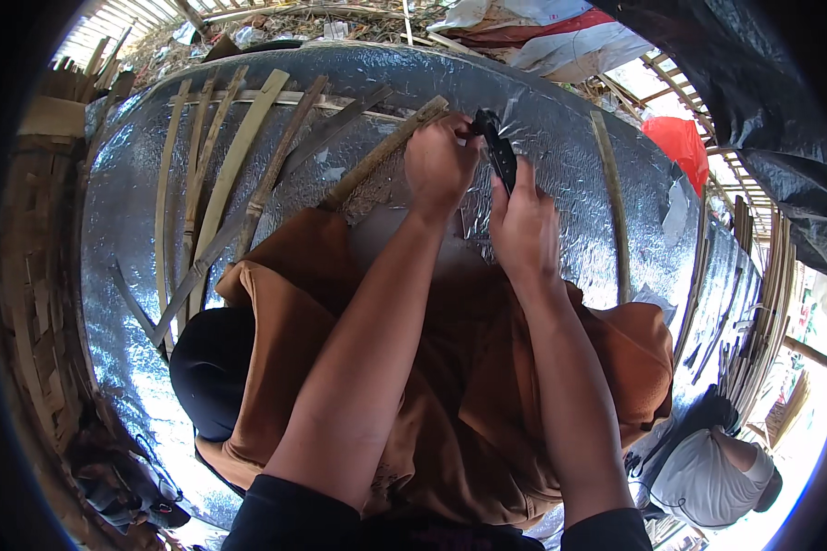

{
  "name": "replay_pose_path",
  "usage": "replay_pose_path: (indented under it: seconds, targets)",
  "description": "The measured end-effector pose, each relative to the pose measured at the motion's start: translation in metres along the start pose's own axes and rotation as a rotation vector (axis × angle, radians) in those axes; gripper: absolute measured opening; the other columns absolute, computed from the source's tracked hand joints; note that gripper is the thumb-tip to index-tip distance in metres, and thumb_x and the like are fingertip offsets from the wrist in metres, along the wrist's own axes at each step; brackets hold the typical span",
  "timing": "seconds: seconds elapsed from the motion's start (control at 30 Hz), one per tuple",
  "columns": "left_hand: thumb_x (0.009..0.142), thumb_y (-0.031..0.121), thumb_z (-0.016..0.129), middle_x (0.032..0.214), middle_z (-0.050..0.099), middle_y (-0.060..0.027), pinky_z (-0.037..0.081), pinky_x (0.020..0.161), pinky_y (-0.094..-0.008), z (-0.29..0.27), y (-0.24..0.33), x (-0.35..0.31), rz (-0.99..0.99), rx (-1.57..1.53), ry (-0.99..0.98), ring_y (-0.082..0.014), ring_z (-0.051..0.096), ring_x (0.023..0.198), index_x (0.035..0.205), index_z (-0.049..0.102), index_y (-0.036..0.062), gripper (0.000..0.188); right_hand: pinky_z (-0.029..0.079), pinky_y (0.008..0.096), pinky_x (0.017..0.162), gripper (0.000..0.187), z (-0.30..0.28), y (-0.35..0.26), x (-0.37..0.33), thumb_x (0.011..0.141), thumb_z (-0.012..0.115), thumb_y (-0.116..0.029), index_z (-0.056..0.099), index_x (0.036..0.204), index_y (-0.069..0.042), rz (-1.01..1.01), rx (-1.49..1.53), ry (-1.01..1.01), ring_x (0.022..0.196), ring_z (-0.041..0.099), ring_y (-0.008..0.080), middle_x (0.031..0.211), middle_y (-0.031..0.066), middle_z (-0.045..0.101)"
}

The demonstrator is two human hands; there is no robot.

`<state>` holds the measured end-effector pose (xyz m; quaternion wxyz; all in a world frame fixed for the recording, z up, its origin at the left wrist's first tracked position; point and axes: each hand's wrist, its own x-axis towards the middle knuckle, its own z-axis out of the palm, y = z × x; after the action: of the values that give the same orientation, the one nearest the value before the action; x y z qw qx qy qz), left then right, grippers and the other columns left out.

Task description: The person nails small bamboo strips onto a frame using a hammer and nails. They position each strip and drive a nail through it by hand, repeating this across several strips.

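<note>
My right hand [526,220] is wrapped round a slim black hand tool [500,156], its thumb lying along the handle; the exact kind of tool does not show. Close to the tool's far end, my left hand [439,165] is closed with its fingertips pinched together. Whatever those fingertips hold, if anything, is hidden. A thick bamboo stick [374,163] slants just left of my left hand, its far end beside the knuckles. Brown cloth [432,404] covers my lap beneath both forearms.
Several bamboo strips [222,184] lie on the silver foil sheet [560,138] to the left. A single strip [612,202] lies on the right. A red plastic bag [678,151] is at far right, below black sheeting [781,101]. Another person [712,477] is at lower right.
</note>
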<state>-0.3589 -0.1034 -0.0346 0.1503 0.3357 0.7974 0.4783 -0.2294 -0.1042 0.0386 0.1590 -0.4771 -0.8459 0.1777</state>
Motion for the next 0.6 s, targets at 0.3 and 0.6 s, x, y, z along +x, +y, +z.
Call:
replay_pose_path:
  seconds: [0.3,0.6]
  targets:
    - [0.083,0.019,0.083,0.093,0.079,-0.0101,0.058,0.08,-0.0372,0.001,0.0,-0.001,0.062,-0.05,0.069,-0.0278,0.076,0.085,0.095,0.079,0.0059,0.018,0.054,0.0614,0.063,0.042,0.0,0.003,-0.002,0.102,0.059,-0.019,0.041,0.134,0.002,0.004,-0.022,-0.074,0.078,0.068,0.0537,0.085,0.0338,0.068]
    - [0.082,0.021,0.083,0.095,0.079,-0.0098,0.058,0.081,-0.0383,-0.002,-0.001,0.0,0.0,-0.034,0.031,-0.0283,0.076,0.088,0.096,0.079,0.0073,0.019,0.054,0.0609,0.061,0.036,-0.002,0.0,-0.002,0.103,0.059,-0.019,0.043,0.129,-0.001,-0.046,0.043,0.013,0.077,0.069,0.0525,0.084,0.033,0.069]
